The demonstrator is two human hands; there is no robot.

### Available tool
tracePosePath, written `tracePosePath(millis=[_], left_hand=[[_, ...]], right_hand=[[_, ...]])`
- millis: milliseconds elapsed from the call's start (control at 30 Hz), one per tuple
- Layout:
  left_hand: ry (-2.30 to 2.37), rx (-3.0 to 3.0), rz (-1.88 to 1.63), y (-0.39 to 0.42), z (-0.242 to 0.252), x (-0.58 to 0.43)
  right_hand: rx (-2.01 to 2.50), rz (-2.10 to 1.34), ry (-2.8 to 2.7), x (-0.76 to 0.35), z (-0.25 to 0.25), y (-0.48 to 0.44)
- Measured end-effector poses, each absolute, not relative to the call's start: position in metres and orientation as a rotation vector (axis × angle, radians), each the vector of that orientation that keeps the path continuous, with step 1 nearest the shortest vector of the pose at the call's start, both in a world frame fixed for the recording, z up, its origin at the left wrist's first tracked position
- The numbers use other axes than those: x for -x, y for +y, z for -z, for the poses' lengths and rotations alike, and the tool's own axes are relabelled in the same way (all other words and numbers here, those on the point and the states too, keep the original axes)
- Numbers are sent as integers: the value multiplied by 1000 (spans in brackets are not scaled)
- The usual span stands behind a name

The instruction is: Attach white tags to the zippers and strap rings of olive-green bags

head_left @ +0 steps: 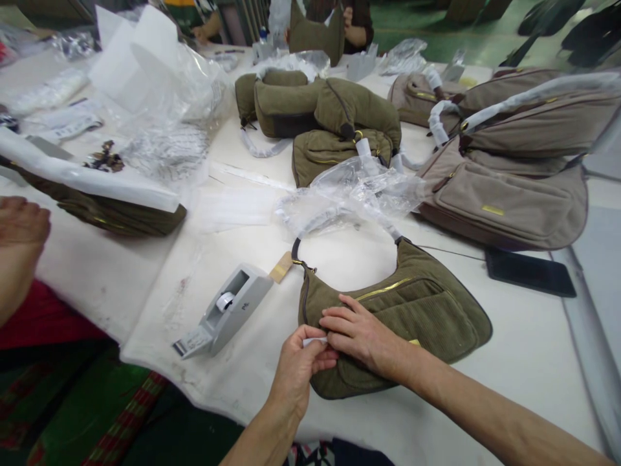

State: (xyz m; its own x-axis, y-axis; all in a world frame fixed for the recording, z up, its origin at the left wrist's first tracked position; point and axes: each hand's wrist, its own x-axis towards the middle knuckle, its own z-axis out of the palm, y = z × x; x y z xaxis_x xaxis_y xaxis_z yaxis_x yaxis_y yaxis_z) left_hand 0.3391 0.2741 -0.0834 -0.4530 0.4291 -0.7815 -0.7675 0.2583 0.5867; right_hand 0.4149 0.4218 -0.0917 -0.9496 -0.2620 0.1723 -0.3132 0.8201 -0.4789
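Observation:
An olive-green corduroy shoulder bag [451, 317] lies on the table before me, its gold zip and small yellow label facing up. Its strap is wrapped in white film and loops away from me. At the bag's left edge, my left hand [295, 369] pinches a small white strip [315, 340]. My right hand [363, 336] rests on the front pocket with fingers stretched out, their tips beside the strip; its thumb is hidden. A grey tape dispenser [237, 307] stands left of the bag, and a tan tag [281, 266] lies by the strap end.
Olive bags [286, 107] are heaped at the back, taupe bags [519, 194] to the right. A black phone [531, 272] lies near the right edge. Clear plastic wrap [369, 184] sits behind my bag. Another person's hand [22, 239] is at left by an olive bag [121, 210].

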Motion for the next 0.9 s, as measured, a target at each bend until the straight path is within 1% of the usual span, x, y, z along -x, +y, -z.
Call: tracePosePath(millis=[267, 400, 500, 633, 700, 767, 900], left_hand=[[1308, 371, -1420, 273, 76, -332], [1404, 287, -1304, 273, 77, -330], [1449, 229, -1247, 273, 80, -332], [1523, 126, -1265, 275, 82, -332], [1573, 59, -1287, 275, 81, -332], [1603, 1, -1291, 275, 79, -333], [1627, -64, -1282, 273, 77, -336]], right_hand=[[-578, -891, -2907, -426, 93, 428], [-585, -876, -2921, -433, 92, 430], [-498, -898, -2875, -435, 91, 428], [-101, -1075, -2852, -425, 85, 424], [25, -1165, -2892, -418, 80, 423], [14, -1178, -2970, -411, 76, 425], [-149, -1046, -3138, -406, 71, 429]])
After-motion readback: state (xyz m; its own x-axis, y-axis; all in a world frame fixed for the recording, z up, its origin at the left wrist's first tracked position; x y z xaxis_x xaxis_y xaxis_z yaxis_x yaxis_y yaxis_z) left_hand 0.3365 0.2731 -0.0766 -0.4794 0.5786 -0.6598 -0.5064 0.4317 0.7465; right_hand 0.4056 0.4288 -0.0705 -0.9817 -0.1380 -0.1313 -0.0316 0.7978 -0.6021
